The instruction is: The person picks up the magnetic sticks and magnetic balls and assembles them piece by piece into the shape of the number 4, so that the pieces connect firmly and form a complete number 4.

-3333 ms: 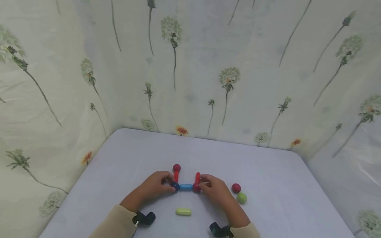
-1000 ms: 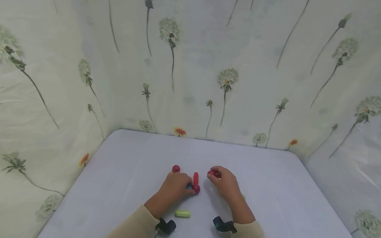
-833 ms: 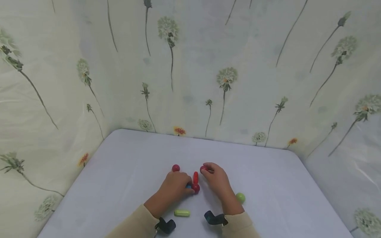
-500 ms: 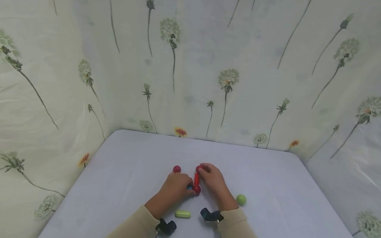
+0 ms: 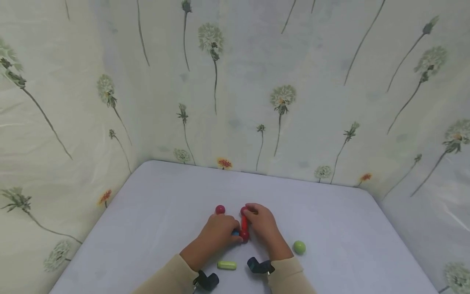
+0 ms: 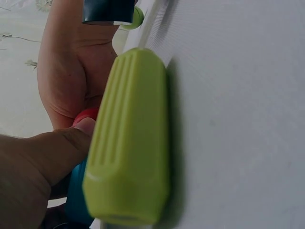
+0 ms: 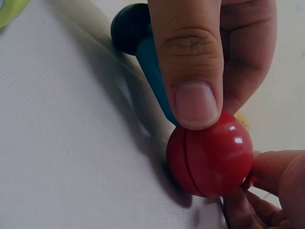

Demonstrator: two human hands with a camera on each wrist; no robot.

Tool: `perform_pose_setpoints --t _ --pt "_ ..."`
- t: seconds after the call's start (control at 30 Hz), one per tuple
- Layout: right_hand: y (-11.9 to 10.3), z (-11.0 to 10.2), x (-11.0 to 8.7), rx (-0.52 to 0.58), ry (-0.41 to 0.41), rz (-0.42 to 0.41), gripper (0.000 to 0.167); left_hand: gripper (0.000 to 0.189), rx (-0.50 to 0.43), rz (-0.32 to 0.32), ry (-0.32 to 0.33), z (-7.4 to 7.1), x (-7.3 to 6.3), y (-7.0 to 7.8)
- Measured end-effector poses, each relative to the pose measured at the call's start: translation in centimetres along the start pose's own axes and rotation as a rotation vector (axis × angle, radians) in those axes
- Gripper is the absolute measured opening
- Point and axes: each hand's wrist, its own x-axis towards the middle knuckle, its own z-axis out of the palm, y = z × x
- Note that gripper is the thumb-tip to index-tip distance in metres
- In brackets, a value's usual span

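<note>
My left hand (image 5: 217, 232) grips the blue rod (image 5: 235, 232), its thumb on the near red ball (image 7: 214, 157). A dark blue ball (image 7: 131, 29) sits at the rod's other end. From the near red ball a red rod (image 5: 244, 223) runs away from me. At that rod's far end my right hand (image 5: 263, 224) pinches another red ball (image 5: 243, 210), touching the rod; how deep the rod sits is hidden. Beyond my left hand lies a third red ball (image 5: 220, 209); the red rod seen there earlier is covered by the hand.
A yellow-green rod (image 5: 227, 265) lies on the white table (image 5: 176, 192) in front of my hands. To the right of my right forearm rests a green ball (image 5: 299, 247). A flower-patterned sheet (image 5: 242, 81) hangs behind the table.
My left hand has moved right, from the dark blue ball onto the blue rod. My right hand has picked up the loose red ball from the right and brought it to the red rod's far end.
</note>
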Motion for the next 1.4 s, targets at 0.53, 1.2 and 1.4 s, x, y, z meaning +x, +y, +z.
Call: perform_pose_setpoints --t 0.53,1.2,1.4 --pt "-0.8 -0.1 -3.0 -0.068 0.146 -0.065 0.034 0.046 -0.037 -0.017 0.146 -1.2 -2.0 -1.8" --pt "-2.0 0.5 -10.7 -0.322 -0.433 -0.237 0.039 0.056 -0.339 -0.041 -0.05 -0.5 -3.9 -6.9" --pt "-1.0 0.8 -11.0 -0.322 -0.474 -0.199 0.036 0.054 -0.302 -0.007 -0.067 -0.2 -3.9 -6.8"
